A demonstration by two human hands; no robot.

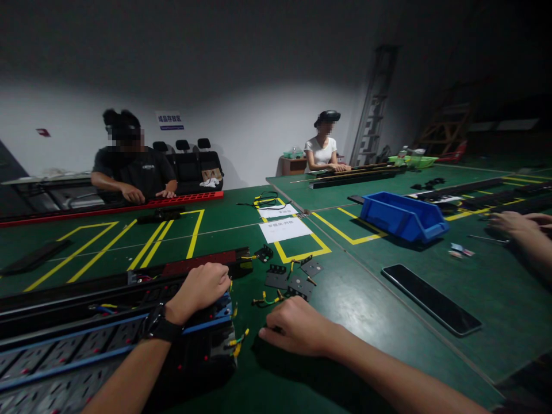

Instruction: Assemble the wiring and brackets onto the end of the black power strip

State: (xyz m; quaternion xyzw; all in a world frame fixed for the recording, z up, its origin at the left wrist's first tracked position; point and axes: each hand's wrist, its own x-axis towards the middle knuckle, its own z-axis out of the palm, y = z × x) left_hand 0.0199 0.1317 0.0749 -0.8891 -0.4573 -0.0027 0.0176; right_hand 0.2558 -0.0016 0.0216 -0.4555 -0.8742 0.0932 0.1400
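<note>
My left hand (200, 292), with a black watch on its wrist, rests over the end of a blue-edged black rail (226, 307). Its fingers are curled, and whatever may be in them is hidden. Short yellow-green wires (239, 339) stick out of the rail ends. On the green table, my right hand (297, 326) is closed with its knuckles up; I cannot see into it. Just beyond it lie several small black metal brackets (299, 286) and a loose yellow-green wire (271, 300).
A phone (431, 299) and a blue bin (401, 215) are to the right, near another person's hand (513, 224). White paper sheets (284, 230) lie ahead. Two co-workers sit opposite, one behind a red rail (185, 199), one behind dark rails (353, 177).
</note>
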